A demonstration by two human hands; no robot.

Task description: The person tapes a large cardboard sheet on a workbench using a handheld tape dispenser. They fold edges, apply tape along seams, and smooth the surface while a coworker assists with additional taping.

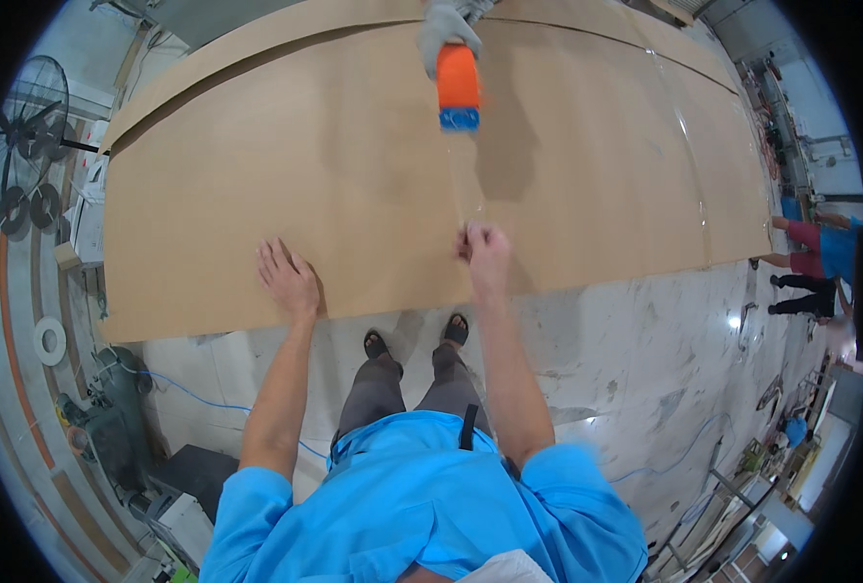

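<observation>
A big brown cardboard box [247,175] stretches across the view in front of me. My left hand [290,280] lies flat on its near part, fingers spread. Near the box's close edge, my right hand [488,255] pinches the end of a strip of clear packing tape [461,180]. This strip runs away from me to an orange tape dispenser [459,83] with a blue front. A co-worker's gloved hand [446,37] grips the dispenser at the far side. Another clear tape strip [689,136] lies across the box at the right.
A black fan [25,126] stands at the far left. Below it is a dark green machine [120,389], with a blue hose [193,392] on the pale floor [626,360]. People [820,248] stand beyond the box's right end. Metal frames [733,491] stand at lower right.
</observation>
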